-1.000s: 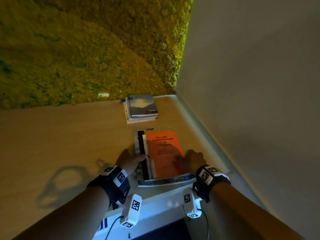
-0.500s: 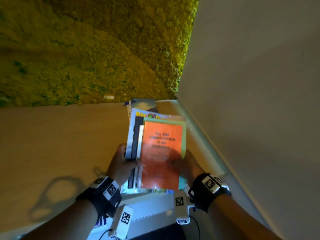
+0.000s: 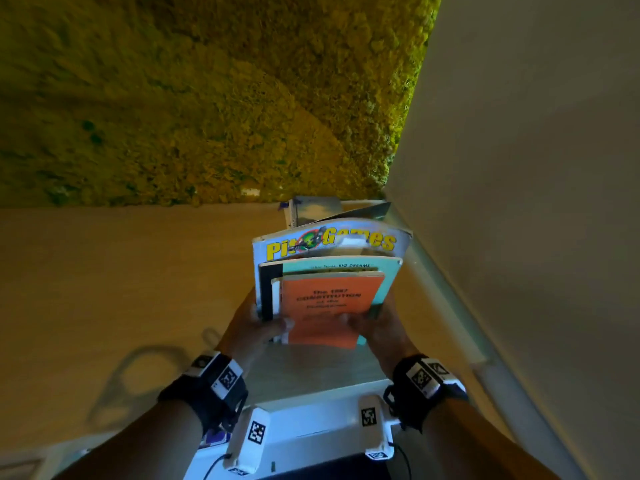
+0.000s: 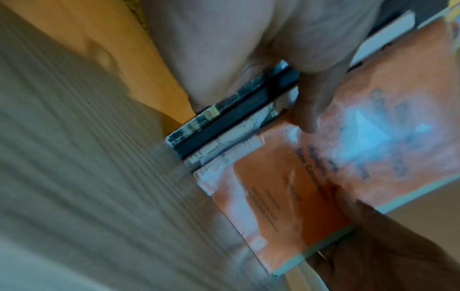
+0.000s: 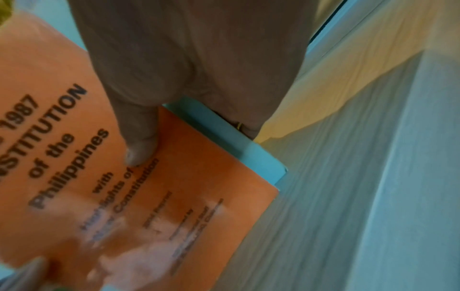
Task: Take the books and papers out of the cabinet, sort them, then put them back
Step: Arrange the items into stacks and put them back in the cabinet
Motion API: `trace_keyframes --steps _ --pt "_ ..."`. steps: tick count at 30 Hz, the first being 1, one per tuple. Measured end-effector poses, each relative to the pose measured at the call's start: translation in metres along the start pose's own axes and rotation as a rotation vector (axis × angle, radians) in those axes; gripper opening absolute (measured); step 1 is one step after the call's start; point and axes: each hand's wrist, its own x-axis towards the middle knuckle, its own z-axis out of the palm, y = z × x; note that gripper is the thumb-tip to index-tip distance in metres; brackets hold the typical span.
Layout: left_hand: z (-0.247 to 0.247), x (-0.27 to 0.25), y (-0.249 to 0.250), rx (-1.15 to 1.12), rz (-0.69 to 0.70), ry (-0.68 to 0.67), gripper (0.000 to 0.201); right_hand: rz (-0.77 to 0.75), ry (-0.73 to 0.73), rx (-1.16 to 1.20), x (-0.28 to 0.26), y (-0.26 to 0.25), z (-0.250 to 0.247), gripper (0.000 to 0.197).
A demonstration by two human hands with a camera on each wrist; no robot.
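Both hands hold a stack of books (image 3: 329, 271) tilted up off the wooden cabinet top (image 3: 121, 289). An orange Constitution booklet (image 3: 329, 306) (image 4: 323, 187) (image 5: 62, 157) lies in front, then a teal book (image 3: 388, 278) (image 5: 224, 135), with a large Games magazine (image 3: 329, 240) at the back. My left hand (image 3: 256, 327) (image 4: 248, 49) grips the stack's left edge, thumb on the orange cover. My right hand (image 3: 374, 323) (image 5: 186, 69) grips the right edge, thumb likewise on the cover. A second small pile topped by a sky-picture book (image 3: 315, 209) lies behind, near the corner.
A green moss wall (image 3: 207, 98) rises behind the cabinet top. A plain white wall (image 3: 519, 168) closes in on the right, close to the stack. The cabinet's white front edge (image 3: 311, 424) is just below my wrists. Bare wood stretches to the left.
The stack lay flat on the cabinet top a second ago. Both hands have lifted it and tipped it up towards me, so the magazine and teal book now show behind the orange booklet.
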Motion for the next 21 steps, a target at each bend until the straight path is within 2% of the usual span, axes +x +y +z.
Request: trace_keyframes --steps 2,5,7,10,16,21 --pt "0.002 0.001 -0.002 -0.005 0.015 0.000 0.059 0.027 0.004 0.038 0.001 0.002 -0.001 0.059" --pt "0.001 0.003 -0.003 -0.006 0.021 0.003 0.053 0.083 0.008 0.046 0.000 0.007 -0.006 0.063" --pt "-0.001 0.003 -0.004 -0.005 0.017 -0.015 0.049 0.107 0.061 0.030 -0.002 0.010 -0.008 0.064" --pt "-0.003 0.002 -0.003 -0.055 0.008 -0.039 0.046 0.115 0.163 -0.019 -0.005 0.016 -0.005 0.058" --pt "-0.007 0.000 0.004 -0.062 0.039 -0.094 0.057 0.123 0.142 -0.014 -0.005 0.028 -0.015 0.043" --pt "-0.005 -0.001 0.002 -0.124 0.026 -0.086 0.041 0.137 0.165 -0.007 0.002 0.026 -0.012 0.046"
